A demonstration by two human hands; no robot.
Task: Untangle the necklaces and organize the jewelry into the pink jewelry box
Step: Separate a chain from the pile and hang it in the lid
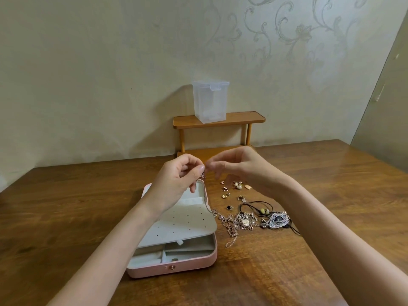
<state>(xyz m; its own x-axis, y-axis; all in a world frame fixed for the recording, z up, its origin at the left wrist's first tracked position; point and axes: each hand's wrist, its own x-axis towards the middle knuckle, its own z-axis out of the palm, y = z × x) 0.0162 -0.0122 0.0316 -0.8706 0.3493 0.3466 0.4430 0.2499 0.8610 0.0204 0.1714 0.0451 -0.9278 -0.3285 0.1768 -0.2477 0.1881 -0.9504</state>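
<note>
From the head view, both hands are raised together above the far end of the open pink jewelry box, which sits on the dark brown wooden desk toward its near edge, left of the middle. The left hand has its fingers curled, thumb and forefinger pinching a thin silver chain that hangs down over the box's right wall. The right hand meets it fingertip to fingertip, pinching at the same spot; what exactly it holds is too small to tell.

Inside the box a pale grey perforated earring panel lies tilted over grey-lined compartments. Just right of the box lies a tangled heap of gold and silver necklaces, with a silver feather-shaped pendant on a black cord. Beyond them, small gold earrings are scattered.

At the desk's far edge stands a small two-tier wooden shelf against the wall, carrying a clear plastic lidded container.
</note>
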